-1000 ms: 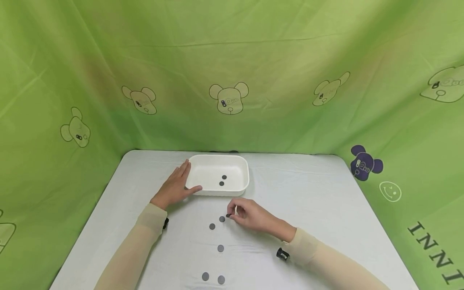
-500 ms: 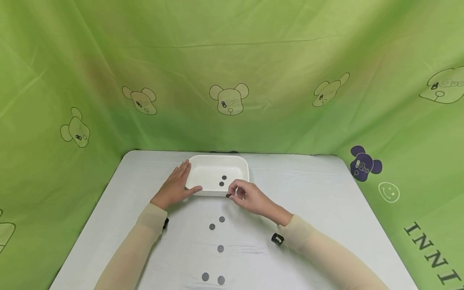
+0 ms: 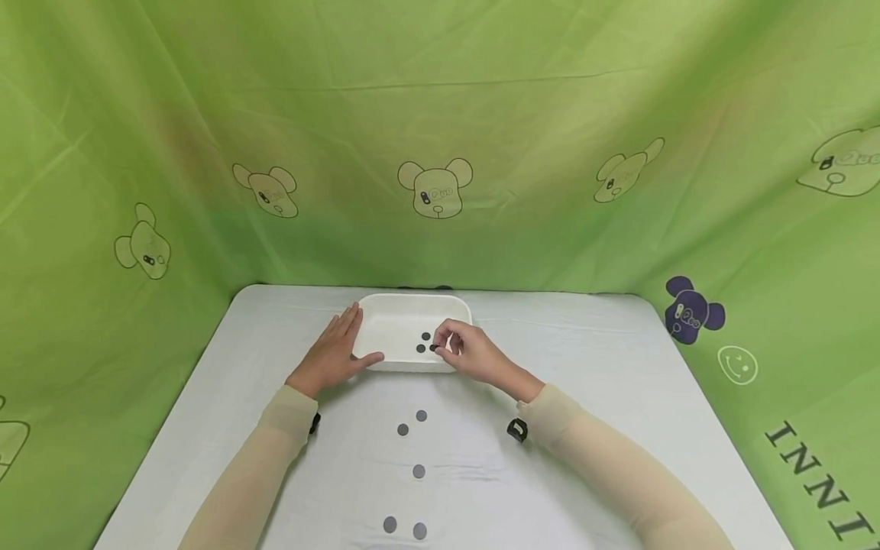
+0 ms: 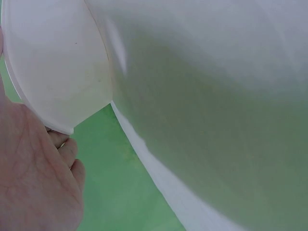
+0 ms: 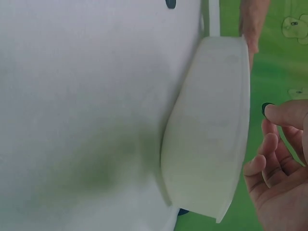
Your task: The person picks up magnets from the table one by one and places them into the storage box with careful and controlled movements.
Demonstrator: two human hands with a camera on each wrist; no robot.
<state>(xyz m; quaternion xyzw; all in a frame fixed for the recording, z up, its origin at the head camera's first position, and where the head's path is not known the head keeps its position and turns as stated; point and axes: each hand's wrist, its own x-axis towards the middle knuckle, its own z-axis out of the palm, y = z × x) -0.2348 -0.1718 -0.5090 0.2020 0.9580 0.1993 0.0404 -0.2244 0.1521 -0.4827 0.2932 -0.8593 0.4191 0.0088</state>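
A shallow white plastic tray (image 3: 412, 305) stands at the back of the table. My left hand (image 3: 330, 355) rests against its left end, fingers stretched along the edge and thumb lying over the front rim. In the left wrist view the fingertips go behind the rim of the tray (image 4: 57, 62). Over the tray's front right part, my right hand (image 3: 474, 353) pinches a small round black disc (image 3: 433, 347) between thumb and finger. The right wrist view shows that disc (image 5: 264, 109) at the fingertips, above the rim. Two more black discs (image 3: 421, 348) lie inside the tray.
Several dark flat discs (image 3: 418, 471) are spread on the white-covered table (image 3: 344, 481) between the forearms. Green cloth with printed bear heads (image 3: 437, 244) hangs behind the table and along both sides.
My right hand has carried the pinched disc from the table in front of the tray, up past the front rim, to a place over the tray. The left hand has stayed put.
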